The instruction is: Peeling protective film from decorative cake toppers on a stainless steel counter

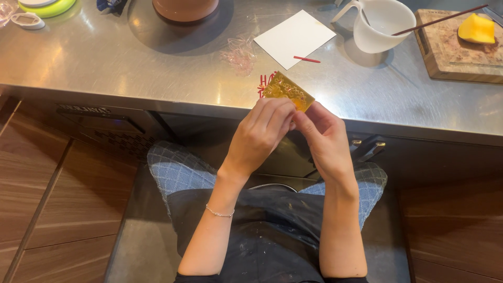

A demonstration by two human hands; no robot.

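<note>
Both hands are raised just off the near edge of the steel counter (157,68), pinching one small gold foil card (288,91) between them. The left hand (262,133) closes its fingers over the card's lower edge, thumb tucked behind; the right hand (322,139) grips the same edge from the other side, its fingertips touching those of the left. The card is tilted, its embossed face turned up, and it hangs above the counter's near edge, about midway along it. A thin bracelet (220,213) sits on the left wrist.

Under the card, something red (263,84) lies on the steel, mostly hidden. Further in rests a white sheet of paper (294,37) with a short red stick (307,59) just off its near corner, and a crumpled bit of clear wrapping (238,52) to its left. Toward the far right corner stands a white jug (380,26) with a long brown stick (440,20) leaning out of it, beside a wooden board (461,52) carrying a yellow wedge (477,29). At the far edge is a brown round vessel (185,9), and in the far left corner a green-rimmed lid (50,8).
</note>
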